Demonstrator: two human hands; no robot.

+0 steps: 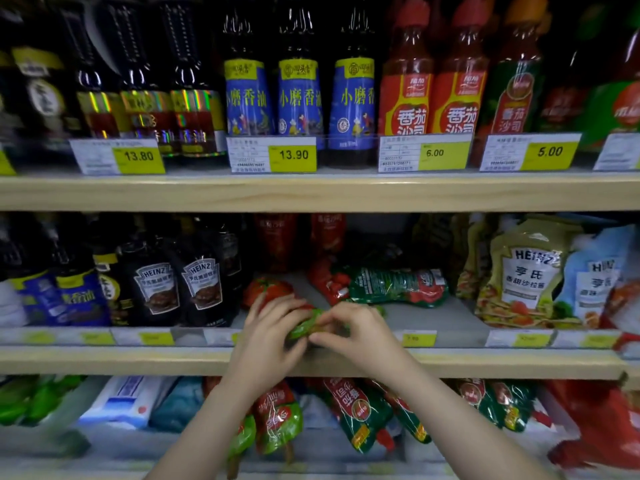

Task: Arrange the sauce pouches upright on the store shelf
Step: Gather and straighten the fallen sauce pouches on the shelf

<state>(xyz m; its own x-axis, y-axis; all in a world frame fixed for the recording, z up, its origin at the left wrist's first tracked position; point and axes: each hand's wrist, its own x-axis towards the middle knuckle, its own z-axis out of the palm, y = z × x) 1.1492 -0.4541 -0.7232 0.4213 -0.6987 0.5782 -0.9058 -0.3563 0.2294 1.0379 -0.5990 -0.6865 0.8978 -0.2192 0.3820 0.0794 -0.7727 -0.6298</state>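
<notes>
Both hands point(304, 332) grip a green sauce pouch point(304, 325), seemingly flat, at the wooden middle shelf point(138, 362) edge.

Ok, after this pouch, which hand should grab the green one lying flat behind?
Probably the right hand: the flat green pouch lies right of and behind it, while the left hand sits farther away. Both now hold the front pouch.

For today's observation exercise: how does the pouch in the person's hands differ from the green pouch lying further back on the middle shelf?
The held pouch is gripped by both the left hand and right hand at the shelf's front edge; the back pouch is untouched. The held pouch is mostly hidden by fingers; the back pouch shows its full length, lying flat on its side. Both are green and red, and neither is upright.
</notes>
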